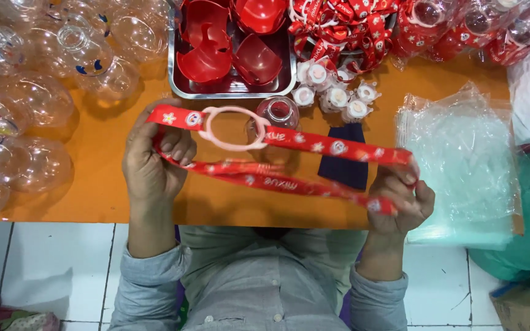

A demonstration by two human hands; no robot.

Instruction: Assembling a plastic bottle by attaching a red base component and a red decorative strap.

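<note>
Left hand [154, 165] & right hand [400, 199] each pinch an end of the red printed ribbon strap w/ pale pink plastic ring [277, 162], both grips pressed shut, stretching it taut above the orange surface [111, 147], likely to straighten it.

You sat at a small assembly workbench, the sort found in a packing workshop. An orange table [111, 184] stood over a white tiled floor [50, 263], crowded with parts in bulk: clear plastic globes [38, 98] heaped at one side, a metal tray [176, 86] of red half-shells [256, 61], a pile of red printed straps [345, 18], white caps [338, 97], and a stack of clear plastic bags [461, 159].
</note>
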